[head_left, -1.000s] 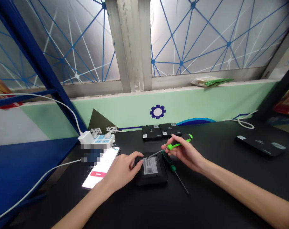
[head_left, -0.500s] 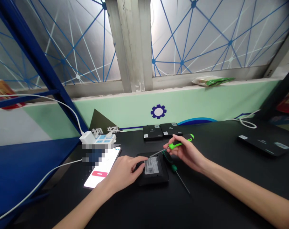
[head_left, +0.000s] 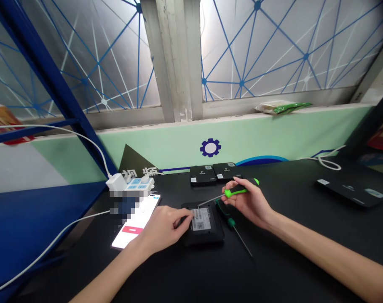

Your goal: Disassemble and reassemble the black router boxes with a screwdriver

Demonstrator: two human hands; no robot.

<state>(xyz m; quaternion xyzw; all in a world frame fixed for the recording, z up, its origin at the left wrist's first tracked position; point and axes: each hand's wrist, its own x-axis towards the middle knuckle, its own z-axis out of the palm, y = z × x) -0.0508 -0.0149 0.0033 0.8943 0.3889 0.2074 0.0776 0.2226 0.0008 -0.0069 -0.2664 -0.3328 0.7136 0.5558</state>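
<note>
A small black device point(head_left: 204, 225) with a white label lies on the black table point(head_left: 273, 261). My left hand point(head_left: 164, 229) rests on its left edge, fingers curled against it. My right hand point(head_left: 250, 202) grips a green-handled screwdriver point(head_left: 238, 190). Its metal shaft slants down-left, and the tip meets the device's top near the label. A second screwdriver point(head_left: 237, 233) with a dark green handle lies on the table just right of the device.
A lit phone point(head_left: 136, 221) lies left of the device, beside a white power strip point(head_left: 129, 184) with cables. Two black boxes point(head_left: 215, 173) sit at the back by the wall. Another flat black device point(head_left: 349, 189) lies far right. A blue shelf frame point(head_left: 52, 84) stands on the left.
My right hand and the screwdriver handle have dipped slightly, so the shaft lies flatter. My left fingers have shifted a little along the device's edge.
</note>
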